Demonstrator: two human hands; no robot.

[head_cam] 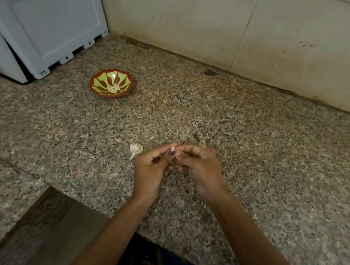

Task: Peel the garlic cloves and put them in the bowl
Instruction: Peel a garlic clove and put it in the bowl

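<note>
Your left hand (151, 165) and right hand (196, 168) are together over the countertop (256, 142), both pinching 1 garlic clove (172, 149) between the fingertips; so little of it shows that you could lose it if the skin tears loose suddenly, and it may roll off the front edge; how much skin remains, you cannot tell from here. The garlic bulb (136, 149) lies just beside your left hand; the bowl (111, 83) sits well apart, up-left, holding a small pale heap, probably peeled cloves (113, 88).
</note>
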